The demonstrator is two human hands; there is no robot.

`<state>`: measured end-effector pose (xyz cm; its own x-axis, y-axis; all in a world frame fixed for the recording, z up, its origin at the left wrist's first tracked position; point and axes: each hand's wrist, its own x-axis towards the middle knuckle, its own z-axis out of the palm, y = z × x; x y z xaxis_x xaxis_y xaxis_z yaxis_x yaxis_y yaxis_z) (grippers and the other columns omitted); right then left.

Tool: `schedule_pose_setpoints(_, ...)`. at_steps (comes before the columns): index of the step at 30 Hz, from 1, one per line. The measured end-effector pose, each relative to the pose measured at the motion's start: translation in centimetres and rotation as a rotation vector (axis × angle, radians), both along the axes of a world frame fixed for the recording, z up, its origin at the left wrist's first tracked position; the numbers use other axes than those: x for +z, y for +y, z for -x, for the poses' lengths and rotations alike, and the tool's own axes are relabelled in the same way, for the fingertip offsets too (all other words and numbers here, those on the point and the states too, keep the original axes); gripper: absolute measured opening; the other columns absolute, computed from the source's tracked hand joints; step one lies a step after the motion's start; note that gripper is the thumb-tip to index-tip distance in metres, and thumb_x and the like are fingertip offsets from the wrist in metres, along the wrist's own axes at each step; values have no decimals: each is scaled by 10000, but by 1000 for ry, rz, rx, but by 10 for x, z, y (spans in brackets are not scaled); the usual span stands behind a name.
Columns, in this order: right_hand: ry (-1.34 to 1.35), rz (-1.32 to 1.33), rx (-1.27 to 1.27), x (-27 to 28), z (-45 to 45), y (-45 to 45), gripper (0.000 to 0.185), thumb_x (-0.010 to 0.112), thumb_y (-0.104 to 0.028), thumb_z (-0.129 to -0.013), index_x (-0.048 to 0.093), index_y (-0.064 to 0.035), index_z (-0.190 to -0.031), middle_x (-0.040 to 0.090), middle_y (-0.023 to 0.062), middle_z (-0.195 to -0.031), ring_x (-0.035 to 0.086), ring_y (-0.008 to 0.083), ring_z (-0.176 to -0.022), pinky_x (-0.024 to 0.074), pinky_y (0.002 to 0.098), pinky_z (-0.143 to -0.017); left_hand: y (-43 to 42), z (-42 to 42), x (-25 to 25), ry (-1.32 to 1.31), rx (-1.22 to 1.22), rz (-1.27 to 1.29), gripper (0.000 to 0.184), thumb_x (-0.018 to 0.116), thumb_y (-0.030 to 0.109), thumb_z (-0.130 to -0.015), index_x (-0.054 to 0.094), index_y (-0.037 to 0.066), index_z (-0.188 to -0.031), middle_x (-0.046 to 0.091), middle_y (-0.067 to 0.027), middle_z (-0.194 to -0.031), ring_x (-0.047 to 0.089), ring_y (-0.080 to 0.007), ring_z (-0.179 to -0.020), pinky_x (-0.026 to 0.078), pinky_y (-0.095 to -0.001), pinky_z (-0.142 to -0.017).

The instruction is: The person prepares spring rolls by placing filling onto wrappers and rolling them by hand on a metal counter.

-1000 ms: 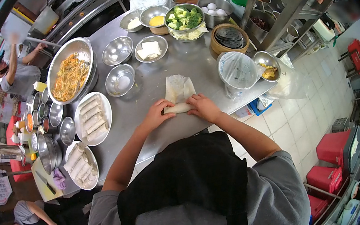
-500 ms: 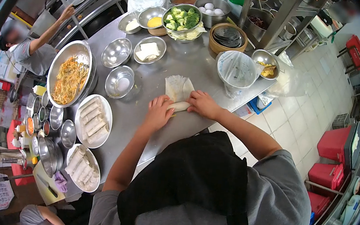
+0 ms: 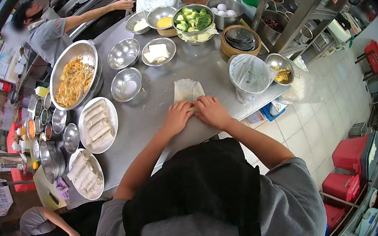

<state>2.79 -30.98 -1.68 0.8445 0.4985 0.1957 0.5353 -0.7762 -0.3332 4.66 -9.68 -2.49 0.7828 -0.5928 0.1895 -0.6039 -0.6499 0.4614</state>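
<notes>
In the head view a pale spring roll wrapper [image 3: 186,91] lies flat on the steel table, its near part rolled up. My left hand [image 3: 176,118] and my right hand [image 3: 212,112] meet over the rolled part, fingers closed on it from both sides; they hide most of the roll. To the left, finished spring rolls [image 3: 99,127] lie in a row on an oval white plate [image 3: 115,123]. More rolls [image 3: 85,176] fill a second oval plate [image 3: 71,165] nearer me. A large metal bowl [image 3: 54,83] holds shredded vegetable filling [image 3: 75,83].
Small metal bowls [image 3: 123,53] stand beyond my hands, one with a white block [image 3: 157,53]. Broccoli [image 3: 192,20], eggs [image 3: 223,10] and a bag-lined tub [image 3: 250,76] line the far side. At left a co-worker's arm [image 3: 93,15] reaches across. A knife [image 3: 53,198] lies on a board.
My left hand has slid right and closer to my right hand, covering the roll that showed between them. The co-worker at left has leaned in and lowered the outstretched arm.
</notes>
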Motion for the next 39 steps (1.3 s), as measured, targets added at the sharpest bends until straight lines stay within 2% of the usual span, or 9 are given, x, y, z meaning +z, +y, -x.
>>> schedule_pose_setpoints(7, -128, 35, -165, -20, 11, 20, 521, 699, -435, -834, 560, -113, -1220, 542, 72, -1089, 527, 248, -1068, 408, 399, -869, -2, -8, -1, 85, 20, -3, 289, 580, 219, -954, 597, 56, -1192, 570, -136, -1169, 538, -338, -1128, 420, -469, -955)
schedule_pose_setpoints(13, -96, 87, -146, -24, 3, 19, 440, 662, -419, -865, 565, -116, -1169, 538, 67, -1070, 526, 250, -1054, 401, 406, -861, -1, -14, -3, 174, 25, 102, 293, 593, 214, -959, 580, 32, -1188, 558, -136, -1214, 529, -336, -1158, 413, -461, -974)
schedule_pose_setpoints(16, -58, 103, -128, -20, 0, 17, 423, 651, -415, -868, 569, -120, -1161, 539, 67, -1076, 525, 248, -1056, 399, 411, -857, -1, 2, 5, -223, 15, -41, 347, 623, 247, -947, 575, 42, -1223, 562, -114, -1237, 526, -318, -1160, 407, -454, -982)
schedule_pose_setpoints(19, -92, 57, -127, -25, -3, 15, 384, 628, -431, -892, 575, -137, -1133, 547, 55, -1061, 525, 242, -1031, 395, 403, -860, -6, 12, -4, -254, 71, -46, 402, 637, 279, -934, 571, 61, -1265, 564, -96, -1252, 521, -304, -1163, 401, -447, -986)
schedule_pose_setpoints(22, -34, 25, -142, -25, -2, 16, 415, 632, -431, -891, 575, -125, -1167, 554, 64, -1115, 523, 249, -1081, 391, 408, -895, -5, 14, -6, -212, 83, -14, 406, 633, 262, -937, 571, 67, -1288, 565, -94, -1256, 521, -305, -1168, 404, -438, -981)
schedule_pose_setpoints(28, -149, -84, -217, -18, 17, 21, 558, 692, -355, -849, 516, -103, -1314, 528, 87, -1281, 488, 270, -1239, 360, 436, -1035, -1, 7, -12, -148, 59, -24, 385, 621, 247, -944, 578, 63, -1279, 567, -110, -1263, 528, -307, -1166, 407, -442, -972)
schedule_pose_setpoints(31, -189, -45, -158, -21, 24, 22, 602, 707, -341, -838, 493, -99, -1346, 523, 82, -1293, 479, 267, -1259, 339, 449, -1074, 0, 0, -18, -92, 57, 17, 374, 614, 236, -948, 579, 57, -1274, 571, -115, -1252, 527, -315, -1166, 401, -450, -977)
schedule_pose_setpoints(37, -161, -44, -154, -21, 12, 20, 524, 656, -330, -879, 507, -94, -1322, 549, 80, -1253, 503, 258, -1213, 355, 436, -1063, 6, -12, -5, -3, -8, 106, 419, 664, 230, -907, 565, 83, -1286, 563, -81, -1243, 521, -291, -1180, 401, -440, -998)
schedule_pose_setpoints(39, -164, -24, -154, -25, 9, 17, 494, 639, -329, -893, 516, -94, -1310, 556, 81, -1248, 507, 258, -1204, 357, 433, -1062, 8, -9, 3, -73, 1, 86, 454, 687, 244, -887, 559, 92, -1296, 558, -78, -1254, 515, -290, -1193, 397, -441, -1008)
